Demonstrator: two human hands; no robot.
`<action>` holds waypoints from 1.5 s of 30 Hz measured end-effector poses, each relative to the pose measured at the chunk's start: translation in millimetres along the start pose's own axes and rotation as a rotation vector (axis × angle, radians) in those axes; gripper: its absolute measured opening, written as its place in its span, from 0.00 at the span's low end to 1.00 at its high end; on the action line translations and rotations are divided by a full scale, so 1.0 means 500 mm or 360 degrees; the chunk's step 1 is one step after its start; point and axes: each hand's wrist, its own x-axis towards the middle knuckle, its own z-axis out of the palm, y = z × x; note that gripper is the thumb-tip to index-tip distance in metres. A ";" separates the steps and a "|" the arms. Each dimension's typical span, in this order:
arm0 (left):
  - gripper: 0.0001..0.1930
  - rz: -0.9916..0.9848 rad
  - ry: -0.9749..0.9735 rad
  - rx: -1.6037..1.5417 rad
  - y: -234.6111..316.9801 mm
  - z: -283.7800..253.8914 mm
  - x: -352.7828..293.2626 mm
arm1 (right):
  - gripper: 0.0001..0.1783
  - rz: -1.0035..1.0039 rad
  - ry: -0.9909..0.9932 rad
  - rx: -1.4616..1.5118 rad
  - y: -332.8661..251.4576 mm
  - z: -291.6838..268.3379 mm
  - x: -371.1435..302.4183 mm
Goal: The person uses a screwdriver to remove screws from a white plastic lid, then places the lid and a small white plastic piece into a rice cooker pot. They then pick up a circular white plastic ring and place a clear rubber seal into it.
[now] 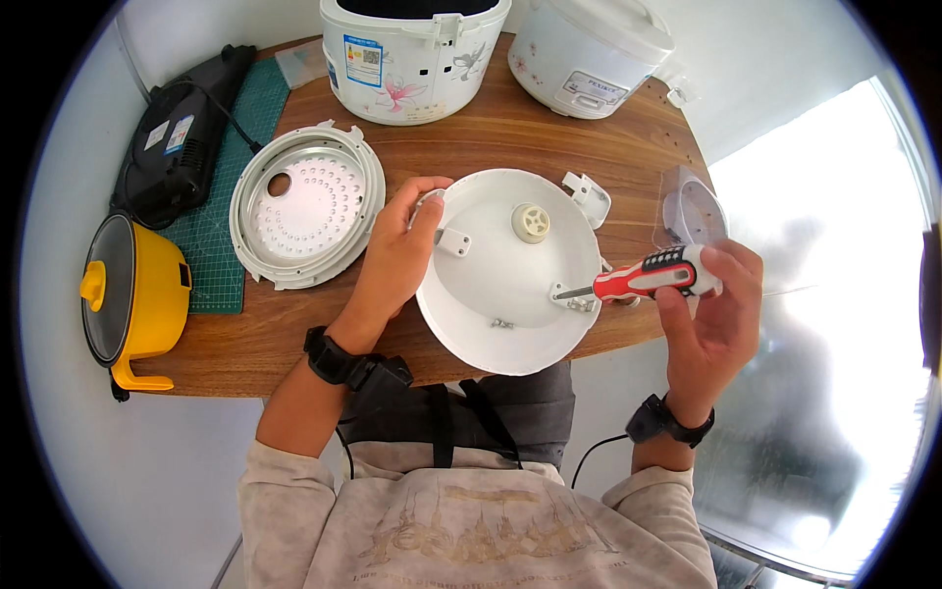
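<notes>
A round white rice cooker lid shell (478, 301) lies hollow side up at the table's front edge. My left hand (404, 240) grips its left rim, fingers wrapped over the edge. In my right hand (721, 304) is a red, white and black screwdriver (648, 275), held by its handle. Its tip meets a small white bracket (572, 297) at the shell's right inner side. Several small screws (502, 324) rest inside the shell near its front. A cream round valve piece (531, 223) sits toward the back, and a white bracket (454, 242) is near my left fingers.
Left of the shell lies a round inner lid plate (309, 211) with a metal face. A yellow pot (147, 294) and a black device (186, 137) stand farther left by a green mat (218, 260). Two rice cookers (412, 74) (589, 54) are at the back; a clear container (690, 211) stands right.
</notes>
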 end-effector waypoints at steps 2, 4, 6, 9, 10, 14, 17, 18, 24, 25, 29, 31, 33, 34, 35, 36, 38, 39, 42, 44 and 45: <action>0.14 0.0007 0.0001 0.0006 -0.002 0.000 0.000 | 0.26 0.0193 0.0106 0.0325 -0.017 0.020 0.006; 0.14 0.0015 0.0005 0.0004 -0.003 -0.001 0.000 | 0.27 0.0175 0.0110 0.0367 -0.019 0.023 0.012; 0.14 0.0028 -0.0002 -0.0019 -0.005 0.000 0.002 | 0.27 0.0000 0.0028 0.0138 -0.009 0.007 0.014; 0.14 0.0021 0.0007 -0.0005 -0.004 -0.001 0.001 | 0.25 -0.0080 -0.0030 -0.0095 0.000 -0.004 0.003; 0.14 0.0015 0.0010 0.0008 -0.003 -0.001 0.001 | 0.25 -0.0076 -0.0037 -0.0130 0.000 -0.005 0.000; 0.15 0.0008 -0.0003 0.0012 -0.003 0.001 0.001 | 0.29 0.0076 0.0051 0.0129 -0.009 0.013 0.003; 0.15 0.0018 0.0004 0.0021 -0.004 -0.002 0.001 | 0.34 -0.0033 -0.0028 0.0020 -0.007 0.009 0.014; 0.15 0.0014 0.0005 0.0018 -0.004 -0.002 0.002 | 0.35 -0.0016 -0.0058 -0.0049 -0.007 0.007 0.013; 0.15 0.0003 0.0000 0.0020 -0.001 -0.001 0.001 | 0.38 0.0424 -0.0009 0.0182 -0.011 0.021 -0.001; 0.15 0.0000 -0.0003 0.0030 -0.001 -0.001 0.001 | 0.38 0.0402 -0.0013 0.0238 -0.012 0.020 0.000; 0.15 0.0005 0.0014 -0.0016 -0.002 0.000 0.000 | 0.37 0.0228 0.0007 0.0395 0.005 0.005 0.003; 0.15 0.0007 0.0005 -0.0029 -0.001 0.002 0.000 | 0.38 0.0180 0.0053 0.0411 0.008 0.002 0.001; 0.14 0.0028 0.0055 -0.0075 -0.003 0.007 0.000 | 0.38 0.0202 0.0114 0.0409 0.002 0.002 0.000; 0.14 0.0041 0.0080 -0.0098 -0.004 0.008 0.000 | 0.39 0.0218 0.0109 0.0430 0.000 0.003 -0.001; 0.15 0.0029 0.0073 -0.0098 -0.006 0.007 0.001 | 0.39 0.0234 0.0104 0.0452 -0.001 0.005 -0.001; 0.15 0.0017 0.0068 -0.0098 -0.009 0.004 0.002 | 0.39 0.0249 0.0097 0.0475 -0.002 0.006 -0.002; 0.15 0.0054 0.0069 -0.0058 -0.011 0.001 0.003 | 0.39 0.0261 0.0105 0.0422 0.001 0.006 -0.005; 0.15 0.0103 0.0076 -0.0020 -0.011 0.002 0.005 | 0.39 0.0266 0.0108 0.0395 0.004 0.006 -0.006; 0.16 0.0154 0.0110 0.0230 0.009 0.001 -0.002 | 0.38 0.0279 0.0134 0.0447 0.010 0.011 -0.007; 0.17 0.0167 0.0111 0.0371 0.028 0.003 -0.008 | 0.38 0.0327 0.0140 0.0516 0.011 0.013 -0.005; 0.17 0.0178 0.0109 0.0409 0.037 0.002 -0.013 | 0.38 0.0349 0.0138 0.0556 0.011 0.015 -0.005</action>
